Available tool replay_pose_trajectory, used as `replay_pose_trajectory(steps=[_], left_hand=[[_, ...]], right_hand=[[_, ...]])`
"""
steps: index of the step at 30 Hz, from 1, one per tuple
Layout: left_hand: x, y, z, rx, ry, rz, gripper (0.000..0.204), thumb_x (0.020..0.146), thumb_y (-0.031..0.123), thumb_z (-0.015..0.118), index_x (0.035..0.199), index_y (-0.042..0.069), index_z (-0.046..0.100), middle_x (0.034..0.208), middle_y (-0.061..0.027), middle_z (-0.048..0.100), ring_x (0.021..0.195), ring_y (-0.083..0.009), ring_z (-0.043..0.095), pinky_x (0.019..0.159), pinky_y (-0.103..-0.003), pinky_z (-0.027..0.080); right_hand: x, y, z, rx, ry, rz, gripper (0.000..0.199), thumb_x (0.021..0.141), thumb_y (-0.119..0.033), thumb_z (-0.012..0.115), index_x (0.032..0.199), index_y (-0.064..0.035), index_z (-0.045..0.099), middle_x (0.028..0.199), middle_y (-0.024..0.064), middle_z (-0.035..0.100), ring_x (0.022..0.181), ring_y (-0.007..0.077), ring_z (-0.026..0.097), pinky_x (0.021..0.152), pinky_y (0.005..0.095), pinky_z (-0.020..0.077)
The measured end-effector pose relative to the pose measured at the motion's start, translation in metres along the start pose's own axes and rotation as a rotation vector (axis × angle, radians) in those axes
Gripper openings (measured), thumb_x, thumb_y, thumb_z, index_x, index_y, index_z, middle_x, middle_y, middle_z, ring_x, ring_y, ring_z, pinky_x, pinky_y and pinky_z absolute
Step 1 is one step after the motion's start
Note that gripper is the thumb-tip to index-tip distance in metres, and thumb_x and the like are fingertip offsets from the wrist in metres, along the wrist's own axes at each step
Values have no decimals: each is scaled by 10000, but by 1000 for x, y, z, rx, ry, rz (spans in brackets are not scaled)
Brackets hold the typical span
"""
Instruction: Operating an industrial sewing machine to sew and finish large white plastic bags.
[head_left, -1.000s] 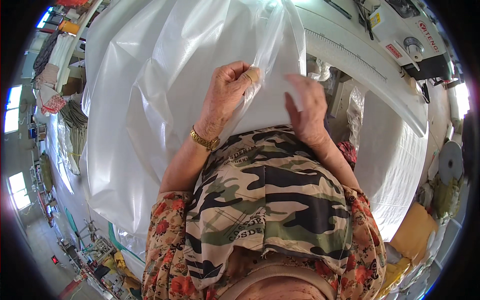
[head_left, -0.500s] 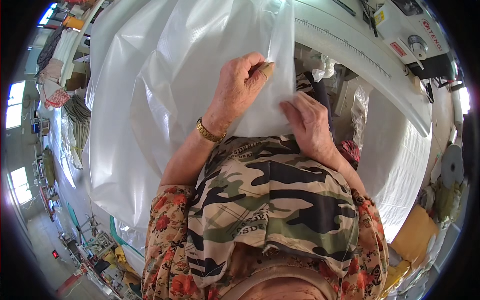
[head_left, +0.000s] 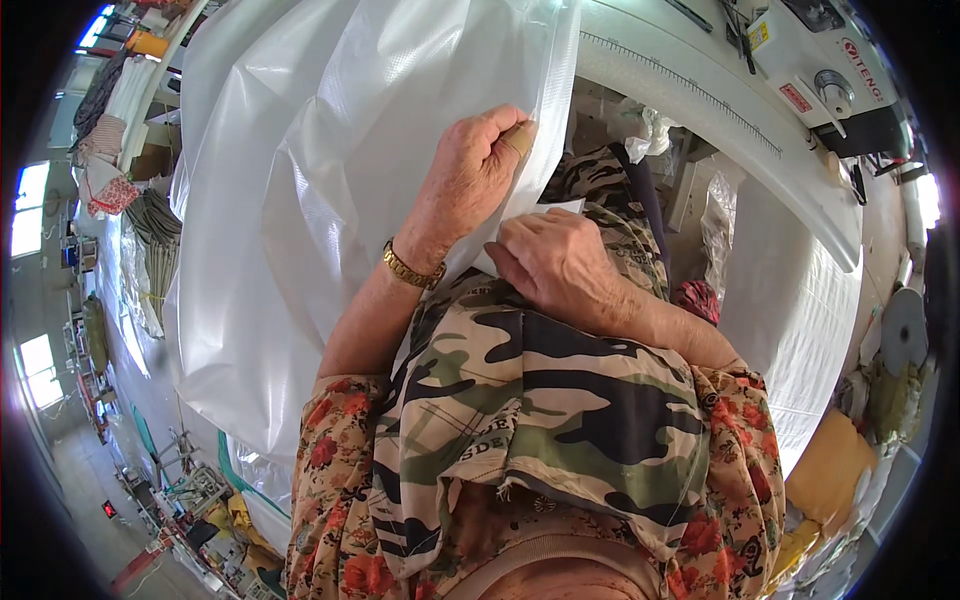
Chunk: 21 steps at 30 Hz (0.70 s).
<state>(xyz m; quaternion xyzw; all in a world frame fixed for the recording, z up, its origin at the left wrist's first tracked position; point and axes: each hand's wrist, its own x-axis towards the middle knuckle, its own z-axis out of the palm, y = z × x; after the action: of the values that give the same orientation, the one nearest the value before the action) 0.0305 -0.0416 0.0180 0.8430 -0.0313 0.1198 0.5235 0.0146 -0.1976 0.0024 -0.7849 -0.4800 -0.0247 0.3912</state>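
Note:
A large glossy white plastic sheet (head_left: 350,190) spreads over the left and middle of the view and falls in folds toward my lap. My left hand (head_left: 470,180), with a gold watch on its wrist and tan tape on the thumb, pinches the sheet near its right edge. Closer to my body, my right hand (head_left: 562,262) is closed on the lower part of that edge, knuckles up. A white corner of the sheet sticks out above its knuckles. The right fingertips are mostly hidden. A camouflage apron (head_left: 590,390) covers my lap just below both hands.
A white sewing machine (head_left: 810,70) stands at the upper right on a pale table (head_left: 680,90) with a ruler scale along its edge. More white sheeting (head_left: 790,330) hangs at the right. Cluttered racks and a bundle of cords (head_left: 155,245) stand at the left.
My right hand has moved left and closed on the sheet's lower edge. That edge is drawn left and folded, baring more camouflage cloth. My left hand keeps its pinch, shifted slightly left.

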Motion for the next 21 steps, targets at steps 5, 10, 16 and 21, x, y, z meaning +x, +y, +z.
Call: replay_pose_trajectory(steps=[5, 10, 16, 21], left_hand=[[-7, 4, -8, 6, -93, -117, 153, 909, 114, 628, 867, -25, 584, 667, 53, 496, 638, -19, 410, 555, -197, 365], [-17, -1, -13, -47, -40, -189, 128, 860, 83, 625, 828, -29, 573, 647, 12, 525, 628, -27, 443, 549, -217, 390], [-28, -3, -26, -56, 28, -204, 113, 841, 62, 613, 819, -42, 575, 609, -21, 528, 587, -45, 456, 521, -234, 394], [-2, 34, -58, 173, -33, -107, 86, 836, 49, 616, 829, -32, 586, 588, -22, 510, 555, -59, 441, 512, -246, 373]], right_hand=[[2, -4, 6, -102, -15, -132, 209, 826, -154, 661, 735, -62, 497, 661, 72, 552, 598, 235, 588, 569, 352, 459], [4, 3, 7, -18, -159, -394, 160, 807, -163, 671, 823, -35, 575, 762, 79, 588, 757, 243, 605, 721, 350, 482], [-7, 41, 21, 782, 299, 591, 203, 940, -170, 565, 1067, -13, 590, 1026, 67, 620, 951, 161, 566, 837, 310, 458], [64, 54, 66, 543, -350, 386, 343, 828, -85, 616, 1158, -11, 563, 1118, 149, 610, 1055, 270, 584, 895, 371, 462]])
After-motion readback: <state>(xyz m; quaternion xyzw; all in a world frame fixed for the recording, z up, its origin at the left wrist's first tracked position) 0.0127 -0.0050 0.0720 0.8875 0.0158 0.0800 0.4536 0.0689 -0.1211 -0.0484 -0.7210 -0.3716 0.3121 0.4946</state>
